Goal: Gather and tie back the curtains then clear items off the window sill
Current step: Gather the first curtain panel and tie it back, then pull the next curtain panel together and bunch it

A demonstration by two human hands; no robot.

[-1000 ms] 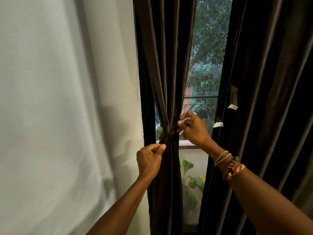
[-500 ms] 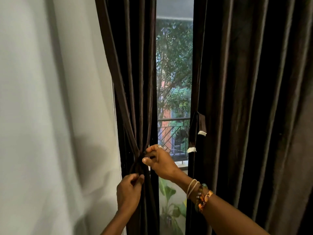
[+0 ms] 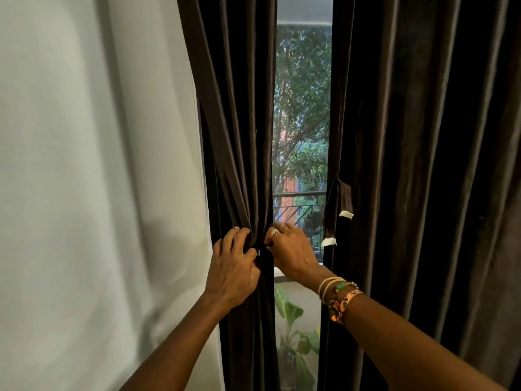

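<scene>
Left curtain (image 3: 239, 136): position and axis?
— Gathered at the window's left edge, long axis vertical, cinched to a waist straight ahead of both hands.
— Hands?
— Left hand (image 3: 234, 266) grips the bunch from the left. Right hand (image 3: 290, 249) pinches the same waist from the right; tie or fold, I cannot tell.
— Nearer hand?
— Neither; both touch it. Right curtain (image 3: 423, 165) hangs loose beside the right hand, probably next.
</scene>
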